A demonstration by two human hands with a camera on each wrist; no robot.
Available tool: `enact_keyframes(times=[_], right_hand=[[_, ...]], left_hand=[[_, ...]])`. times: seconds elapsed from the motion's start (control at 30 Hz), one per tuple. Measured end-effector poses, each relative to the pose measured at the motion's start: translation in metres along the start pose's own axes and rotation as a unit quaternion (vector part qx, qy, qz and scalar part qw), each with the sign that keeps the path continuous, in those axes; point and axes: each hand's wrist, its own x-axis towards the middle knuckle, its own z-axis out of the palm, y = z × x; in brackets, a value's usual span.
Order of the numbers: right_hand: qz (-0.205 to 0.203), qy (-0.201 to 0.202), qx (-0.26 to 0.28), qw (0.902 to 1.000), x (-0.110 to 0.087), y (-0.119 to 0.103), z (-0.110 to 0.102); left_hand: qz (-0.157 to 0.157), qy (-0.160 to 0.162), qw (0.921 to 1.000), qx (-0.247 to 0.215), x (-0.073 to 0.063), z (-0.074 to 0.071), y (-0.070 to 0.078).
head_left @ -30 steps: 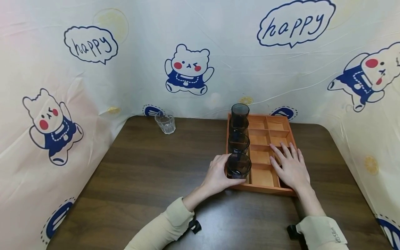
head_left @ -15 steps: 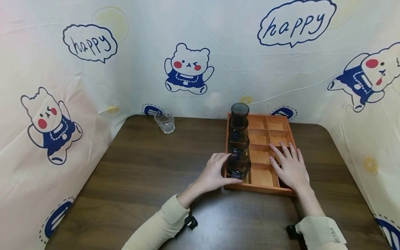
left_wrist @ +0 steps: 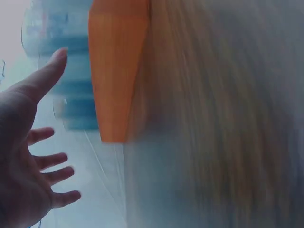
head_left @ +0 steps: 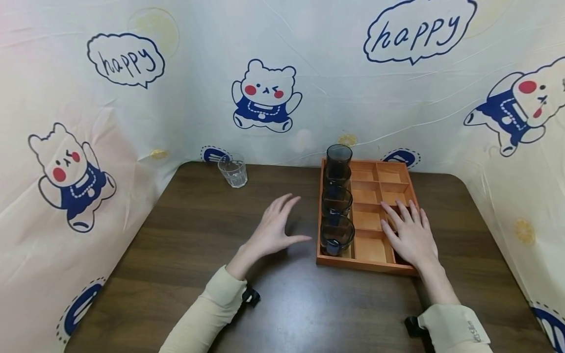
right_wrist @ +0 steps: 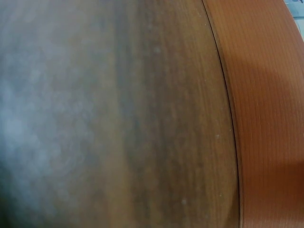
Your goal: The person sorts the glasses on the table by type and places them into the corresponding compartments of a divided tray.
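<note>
My left hand (head_left: 271, 229) is spread, thumb apart from the fingers, over the table left of a wooden compartment tray (head_left: 359, 265). It holds nothing. Several dark, see-through glasses stand in the tray's left column; the nearest glass (head_left: 337, 235) is in the front left compartment. My right hand (head_left: 412, 240) rests on the tray's right side with its fingers spread. In the left wrist view the left hand (left_wrist: 23, 156) has its fingers apart beside the tray wall (left_wrist: 116, 71). The right wrist view shows only the tray's side (right_wrist: 270, 109) and the table; the right hand is out of it.
A clear glass (head_left: 234, 171) stands at the table's back left. Behind the brown table (head_left: 198, 215) hangs a printed curtain (head_left: 185, 88). The tray's middle and right columns have bare compartments where they show.
My left hand has let go of the nearest dark glass and moved left, away from the tray. The glass stays in its compartment. My right hand has stayed in place.
</note>
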Motion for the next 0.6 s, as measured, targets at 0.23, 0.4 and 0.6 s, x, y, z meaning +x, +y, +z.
enact_keyframes(times=[0.23, 0.4, 0.6], right_hand=[[0.000, 0.001, 0.001, 1.0000, 0.000, 0.000, 0.002], [0.000, -0.003, 0.001, 1.0000, -0.001, 0.000, 0.003], [-0.001, 0.002, 0.002, 1.0000, -0.001, 0.000, 0.000]], left_hand=[[-0.047, 0.080, 0.9921, 0.084, 0.008, -0.013, -0.043], [-0.094, 0.132, 0.9748, 0.153, 0.012, -0.032, -0.080], [-0.131, 0.162, 0.9671, 0.146, 0.011, -0.049, -0.106]])
